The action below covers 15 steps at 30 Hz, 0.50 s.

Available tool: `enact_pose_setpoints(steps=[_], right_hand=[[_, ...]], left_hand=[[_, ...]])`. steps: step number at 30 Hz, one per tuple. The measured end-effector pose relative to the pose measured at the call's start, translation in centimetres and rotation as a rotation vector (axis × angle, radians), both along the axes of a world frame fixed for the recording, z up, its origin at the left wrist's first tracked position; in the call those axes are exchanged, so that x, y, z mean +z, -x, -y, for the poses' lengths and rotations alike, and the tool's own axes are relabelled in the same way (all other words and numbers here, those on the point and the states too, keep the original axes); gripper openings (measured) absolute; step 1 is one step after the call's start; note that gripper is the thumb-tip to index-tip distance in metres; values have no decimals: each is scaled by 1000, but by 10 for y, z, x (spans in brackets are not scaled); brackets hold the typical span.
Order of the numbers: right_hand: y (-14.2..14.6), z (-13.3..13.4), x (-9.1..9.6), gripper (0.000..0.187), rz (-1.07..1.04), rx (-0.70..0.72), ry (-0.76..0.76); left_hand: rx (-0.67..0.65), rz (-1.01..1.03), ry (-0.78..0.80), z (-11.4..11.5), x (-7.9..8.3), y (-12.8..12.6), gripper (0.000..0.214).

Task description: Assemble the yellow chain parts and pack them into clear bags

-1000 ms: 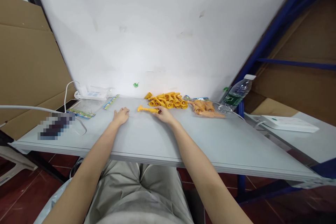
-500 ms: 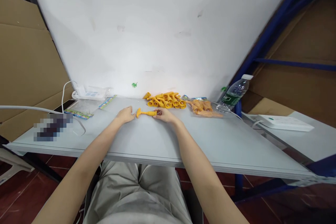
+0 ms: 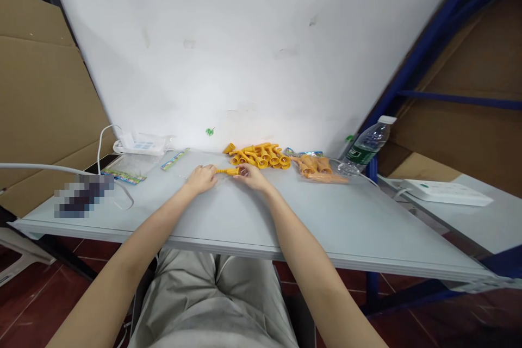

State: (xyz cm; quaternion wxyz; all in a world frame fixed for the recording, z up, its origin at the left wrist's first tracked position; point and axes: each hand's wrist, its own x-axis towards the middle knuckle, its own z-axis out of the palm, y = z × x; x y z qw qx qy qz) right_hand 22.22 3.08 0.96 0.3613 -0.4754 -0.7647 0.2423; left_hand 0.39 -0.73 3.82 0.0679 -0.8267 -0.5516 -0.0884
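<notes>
A small yellow plastic toy piece lies across the grey table, held at both ends. My left hand is closed on its left end. My right hand pinches its right end. Just behind them lies a pile of several more yellow pieces. To the right of the pile is a clear bag of orange pieces.
A water bottle stands at the back right. A white power strip, clear bags and a printed card strip lie at the back left. Another white power strip sits on the right table. Cardboard leans on the left.
My left hand has moved right and closed on the left end of the yellow piece, which my right hand held alone a second ago. The piece has shifted slightly away from me.
</notes>
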Motion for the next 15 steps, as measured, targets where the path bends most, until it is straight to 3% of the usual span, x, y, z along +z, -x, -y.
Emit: enact_pose_setpoints(steps=[5, 10, 12, 15], right_hand=[[15, 4, 0, 43, 8, -12, -53], [21, 8, 0, 42, 67, -28, -55], [22, 9, 1, 42, 110, -27, -40], [24, 12, 4, 43, 183, -45, -9]], left_hand=[[-148, 24, -93, 4, -6, -13, 24], [-165, 209, -49, 1, -11, -5, 20], [-30, 330, -47, -3, -11, 8, 22], [356, 447, -70, -11, -10, 34, 29]])
